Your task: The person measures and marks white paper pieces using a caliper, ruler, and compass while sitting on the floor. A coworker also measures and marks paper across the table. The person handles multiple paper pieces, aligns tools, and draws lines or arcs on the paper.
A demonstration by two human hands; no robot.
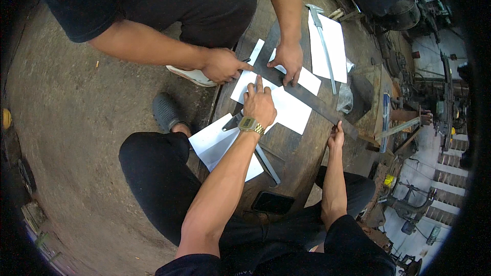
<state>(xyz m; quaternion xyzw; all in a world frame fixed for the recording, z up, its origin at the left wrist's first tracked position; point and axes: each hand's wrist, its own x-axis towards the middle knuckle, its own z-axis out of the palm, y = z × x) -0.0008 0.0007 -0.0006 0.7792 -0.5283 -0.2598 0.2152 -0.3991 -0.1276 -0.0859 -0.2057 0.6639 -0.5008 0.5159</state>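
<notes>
My left hand (259, 103), with a gold wristwatch (250, 124) on the wrist, presses flat with fingers spread on a white paper sheet (294, 112) lying on a round rusty metal table (291, 153). My right hand (336, 137) grips the near end of a long dark metal strip (312, 101) that lies diagonally across the paper. A person opposite me holds the strip's far end down with one hand (288, 61); their other hand (222, 65) holds a pen at the paper's edge.
A metal ruler (267, 163) lies over more white sheets (215, 143) near me. A dark phone (272, 202) rests at the table's near edge. Another sheet (333, 41) with a long metal square (322, 41) lies further off. Machinery stands at the right.
</notes>
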